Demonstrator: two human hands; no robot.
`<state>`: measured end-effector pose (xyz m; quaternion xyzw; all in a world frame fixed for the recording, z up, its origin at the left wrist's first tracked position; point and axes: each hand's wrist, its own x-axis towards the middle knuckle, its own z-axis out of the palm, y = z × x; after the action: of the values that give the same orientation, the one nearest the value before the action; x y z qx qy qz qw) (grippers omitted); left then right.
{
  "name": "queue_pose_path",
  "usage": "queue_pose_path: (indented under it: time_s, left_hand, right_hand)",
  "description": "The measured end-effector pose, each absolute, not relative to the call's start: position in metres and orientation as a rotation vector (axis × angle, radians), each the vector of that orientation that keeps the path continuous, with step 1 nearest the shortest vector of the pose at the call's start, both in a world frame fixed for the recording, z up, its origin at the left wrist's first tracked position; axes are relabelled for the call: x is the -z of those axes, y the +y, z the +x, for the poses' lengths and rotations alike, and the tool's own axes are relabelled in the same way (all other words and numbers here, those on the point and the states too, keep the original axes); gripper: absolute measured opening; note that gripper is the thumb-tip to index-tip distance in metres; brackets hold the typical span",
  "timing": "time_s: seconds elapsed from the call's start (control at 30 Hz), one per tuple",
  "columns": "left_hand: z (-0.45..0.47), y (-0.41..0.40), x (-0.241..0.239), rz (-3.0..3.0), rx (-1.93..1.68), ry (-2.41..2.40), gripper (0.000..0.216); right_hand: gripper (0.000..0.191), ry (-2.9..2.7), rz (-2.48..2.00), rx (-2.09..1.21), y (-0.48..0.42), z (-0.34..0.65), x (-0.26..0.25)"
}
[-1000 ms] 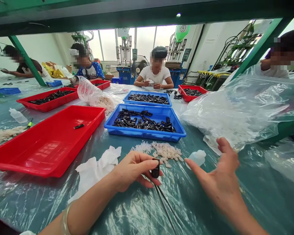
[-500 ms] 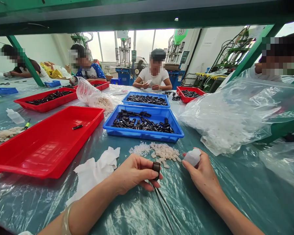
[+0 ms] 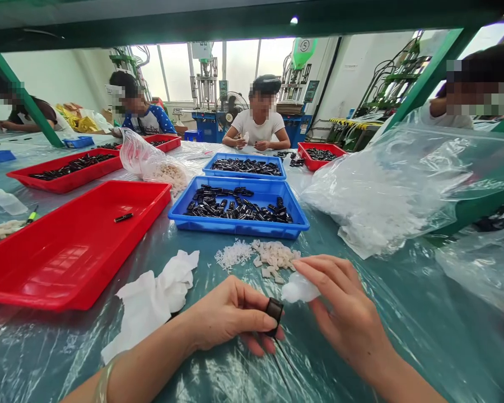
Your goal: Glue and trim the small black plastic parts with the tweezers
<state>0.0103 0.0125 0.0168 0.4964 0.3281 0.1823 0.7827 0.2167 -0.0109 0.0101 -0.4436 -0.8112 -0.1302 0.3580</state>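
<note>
My left hand (image 3: 229, 316) pinches a small black plastic part (image 3: 274, 309) between thumb and fingers, just above the plastic-covered table. My right hand (image 3: 344, 313) grips a small translucent white squeeze bottle (image 3: 299, 288), its end pointing toward the black part, a few centimetres from it. Just beyond both hands lies a pile of small whitish pieces (image 3: 269, 256). Behind it stands a blue tray (image 3: 239, 224) with several black parts.
A red tray (image 3: 67, 252) holding one black part sits at left, with white crumpled tissue (image 3: 151, 299) by it. A large clear bag of white pieces (image 3: 386, 196) lies at right. More red and blue trays and several seated people are across the table. Thin tweezers (image 3: 288, 364) lie under my hands.
My right hand reached for the white bottle, picked it up and brought it left toward the black part. My left hand kept holding the part and shifted slightly nearer me.
</note>
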Motion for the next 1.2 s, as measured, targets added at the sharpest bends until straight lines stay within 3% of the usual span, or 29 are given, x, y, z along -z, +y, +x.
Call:
queue_pose_path:
  time_s: [1.2]
  left_hand:
    - [0.01,0.011,-0.015,1.091,-0.268,0.685,0.02]
  right_hand:
    - [0.032,-2.121,-1.047,0.593,-0.019,0.209,-0.021]
